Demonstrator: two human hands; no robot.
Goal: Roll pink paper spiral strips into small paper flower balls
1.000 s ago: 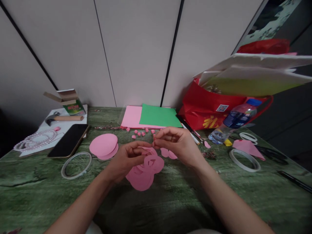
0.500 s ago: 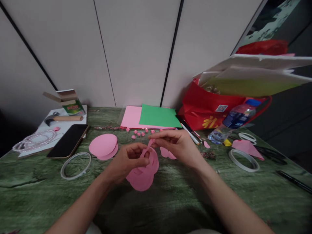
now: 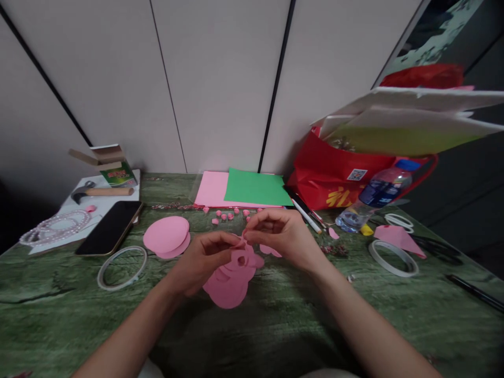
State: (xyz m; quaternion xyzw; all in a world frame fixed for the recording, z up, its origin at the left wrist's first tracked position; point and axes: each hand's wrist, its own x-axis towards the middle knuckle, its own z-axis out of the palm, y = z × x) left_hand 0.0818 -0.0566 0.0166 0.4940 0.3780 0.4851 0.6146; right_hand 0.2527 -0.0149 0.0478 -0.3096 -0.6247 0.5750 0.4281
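Observation:
A thin pink paper strip [image 3: 247, 257], curled into a loop, is pinched between my two hands. My left hand [image 3: 208, 261] grips one end between thumb and fingers. On the other side, my right hand [image 3: 281, 233] pinches the upper end with its fingertips. Below them, pink paper cut-outs with rounded edges [image 3: 227, 291] lie overlapping on the table, partly covered by my left hand. More pink paper petals [image 3: 271, 251] peek out under my right hand. Small rolled pink paper buds [image 3: 223, 216] sit in a loose group just beyond my fingers.
Pink paper ovals [image 3: 167, 234], a tape roll [image 3: 122, 268], a phone [image 3: 110, 228] and a hammer [image 3: 104, 192] lie left. Green paper [image 3: 258, 188] tops pink sheets at the back. Right are a red bag [image 3: 318, 173], a bottle [image 3: 374, 197] and another tape roll [image 3: 394, 258].
The strip has gone from a raised, twisted shape to a loop hanging lower between my hands. My fingertips have shifted slightly; the things on the table look unchanged.

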